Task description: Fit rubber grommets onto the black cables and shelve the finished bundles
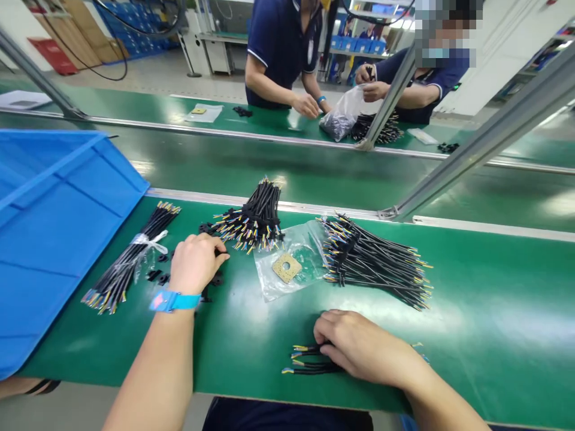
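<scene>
My left hand (195, 262), with a blue wristband, rests knuckles-up on the green mat (251, 335), fingers curled over small black plastic clips (158, 275); what the fingertips pinch is hidden. My right hand (359, 346) lies near the front edge, fingers closed on a few short black cables with coloured wire ends (305, 362). Between the hands lies a clear plastic bag with a tan square pad (286, 267). A loose cable pile (375, 263) lies to the right, another pile (256, 218) sits behind, and a tied bundle (128, 263) is left of my left hand.
A blue plastic bin (54, 227) fills the left side. A conveyor belt (278, 164) runs behind the mat, crossed by slanted metal posts (489, 131). Across it, two other people handle a bag (341, 117) and cables at the far bench.
</scene>
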### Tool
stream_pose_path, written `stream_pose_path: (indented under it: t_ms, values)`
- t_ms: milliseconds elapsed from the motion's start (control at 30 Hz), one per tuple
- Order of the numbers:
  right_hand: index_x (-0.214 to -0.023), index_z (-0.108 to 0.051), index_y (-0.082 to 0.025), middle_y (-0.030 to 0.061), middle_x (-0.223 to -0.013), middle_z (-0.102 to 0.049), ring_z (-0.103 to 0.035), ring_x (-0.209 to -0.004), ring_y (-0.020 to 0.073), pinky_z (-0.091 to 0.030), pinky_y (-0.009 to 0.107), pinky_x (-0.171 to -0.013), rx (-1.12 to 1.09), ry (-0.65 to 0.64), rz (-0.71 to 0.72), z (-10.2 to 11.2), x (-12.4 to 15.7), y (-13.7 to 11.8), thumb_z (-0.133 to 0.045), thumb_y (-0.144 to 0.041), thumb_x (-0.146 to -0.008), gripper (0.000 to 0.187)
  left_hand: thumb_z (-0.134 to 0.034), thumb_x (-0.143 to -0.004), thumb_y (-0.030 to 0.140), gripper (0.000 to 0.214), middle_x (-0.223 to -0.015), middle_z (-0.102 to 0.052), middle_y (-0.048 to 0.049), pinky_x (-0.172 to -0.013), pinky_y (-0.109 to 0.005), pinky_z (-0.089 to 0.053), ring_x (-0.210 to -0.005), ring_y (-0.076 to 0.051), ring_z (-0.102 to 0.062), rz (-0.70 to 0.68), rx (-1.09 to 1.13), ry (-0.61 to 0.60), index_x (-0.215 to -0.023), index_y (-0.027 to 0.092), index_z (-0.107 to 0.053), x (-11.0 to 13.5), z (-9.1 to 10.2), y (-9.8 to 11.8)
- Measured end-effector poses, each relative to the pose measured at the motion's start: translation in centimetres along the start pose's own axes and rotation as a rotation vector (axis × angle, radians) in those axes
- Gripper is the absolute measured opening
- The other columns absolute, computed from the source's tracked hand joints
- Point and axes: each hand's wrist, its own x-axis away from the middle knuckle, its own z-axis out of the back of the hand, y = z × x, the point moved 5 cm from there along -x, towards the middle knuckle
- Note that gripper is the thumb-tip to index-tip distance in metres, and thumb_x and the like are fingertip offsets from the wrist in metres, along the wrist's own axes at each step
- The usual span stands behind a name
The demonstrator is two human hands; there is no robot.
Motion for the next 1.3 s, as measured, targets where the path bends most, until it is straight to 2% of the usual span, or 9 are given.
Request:
stream_pose_path:
  t_ms: [100, 233, 367, 633, 767, 867, 1000, 1133, 1300]
  values:
    - [-0.109, -0.063, -0.021, 0.0018, -0.096, -0.073, -0.070, -0.082, 0.0168, -0.053, 0.027, -0.072, -0.047, 0.254, -0.079, 0.9, -0.7, 1.5, -0.056, -0.017, -0.101, 0.011, -0.064, -0.084, 0.037, 0.014, -0.086, -0.077, -0.0085, -0.071, -0.038, -0.045, -0.082, -0.033, -0.070, -0.030, 0.142, -0.043, -0.081, 0.025, -0.069, 0.8, 0.2, 0.2]
    - [-0.120, -0.063, -0.019, 0.0078, -0.104, -0.070, -0.070, -0.095, 0.0202, -0.058, 0.032, -0.085, 0.141, 0.577, -0.166, 0.6, -2.5, 3.4, -0.050, -0.015, -0.102, 0.022, -0.060, -0.086, 0.041, 0.016, -0.083, -0.077, -0.0028, -0.068, -0.034, -0.043, -0.072, -0.027, -0.070, -0.143, 0.343, -0.050, -0.082, 0.027, -0.065, 1.7, 0.6, 2.4]
    - [-0.121, -0.066, -0.020, 0.0085, -0.103, -0.069, -0.067, -0.097, 0.0207, -0.058, 0.032, -0.086, 0.289, 0.572, -0.170, -0.8, -4.6, 3.7, -0.048, -0.010, -0.101, 0.029, -0.059, -0.088, 0.039, 0.014, -0.086, -0.078, -0.0032, -0.065, -0.033, -0.040, -0.073, -0.028, -0.071, -0.184, 0.206, -0.036, -0.085, 0.027, -0.066, 2.1, 0.3, 4.7]
    - [-0.125, -0.067, -0.018, 0.0100, -0.105, -0.071, -0.063, -0.094, 0.0229, -0.058, 0.032, -0.072, 0.441, 0.443, -0.159, -0.9, -5.0, 2.3, -0.051, -0.007, -0.098, 0.033, -0.067, -0.090, 0.030, 0.014, -0.088, -0.079, -0.0025, -0.065, -0.033, -0.039, -0.080, -0.029, -0.074, -0.256, 0.035, -0.340, -0.077, 0.026, -0.072, 2.8, -0.7, 6.2]
    - [-0.132, -0.065, -0.015, 0.0116, -0.098, -0.072, -0.064, -0.091, 0.0253, -0.059, 0.034, -0.066, 0.489, 0.438, -0.175, -1.2, -4.9, 2.8, -0.052, -0.006, -0.096, 0.039, -0.064, -0.089, 0.024, 0.017, -0.095, -0.081, -0.0048, -0.071, -0.036, -0.047, -0.086, -0.030, -0.075, -0.250, 0.145, -0.313, -0.102, 0.024, -0.076, 2.9, -0.8, 5.8]
    - [-0.135, -0.065, -0.017, 0.0114, -0.099, -0.074, -0.066, -0.089, 0.0234, -0.060, 0.033, -0.071, 0.443, 0.528, -0.169, -0.8, -4.5, 3.1, -0.050, -0.005, -0.096, 0.044, -0.065, -0.088, 0.030, 0.021, -0.099, -0.082, -0.0061, -0.079, -0.038, -0.053, -0.085, -0.029, -0.075, -0.239, 0.393, -0.207, -0.104, 0.023, -0.078, 2.7, -0.2, 5.8]
    - [-0.137, -0.065, -0.022, 0.0083, -0.106, -0.075, -0.071, -0.094, 0.0175, -0.062, 0.030, -0.086, 0.149, 0.851, -0.027, 1.6, -2.4, 2.0, -0.047, -0.007, -0.100, 0.044, -0.077, -0.079, 0.048, 0.031, -0.095, -0.081, -0.0055, -0.083, -0.035, -0.059, -0.086, -0.024, -0.075, -0.087, 1.038, -0.119, -0.097, 0.022, -0.078, 2.6, 0.5, 6.2]
    - [-0.136, -0.065, -0.026, 0.0062, -0.105, -0.075, -0.073, -0.092, 0.0143, -0.063, 0.026, -0.082, -0.054, 0.972, 0.079, 3.5, -0.4, 0.5, -0.051, -0.007, -0.101, 0.043, -0.093, -0.063, 0.050, 0.046, -0.086, -0.079, -0.0058, -0.075, -0.029, -0.060, -0.081, -0.020, -0.075, 0.068, 1.544, -0.225, -0.093, 0.018, -0.077, 2.8, -0.3, 8.2]
    - [-0.135, -0.067, -0.024, 0.0057, -0.098, -0.075, -0.072, -0.085, 0.0141, -0.063, 0.026, -0.077, 0.003, 0.972, 0.125, 3.9, 0.1, -0.5, -0.053, -0.006, -0.098, 0.043, -0.097, -0.060, 0.050, 0.047, -0.075, -0.076, -0.0032, -0.062, -0.018, -0.053, -0.069, -0.013, -0.072, 0.091, 1.773, -0.394, -0.086, 0.016, -0.078, 3.4, -0.9, 10.6]
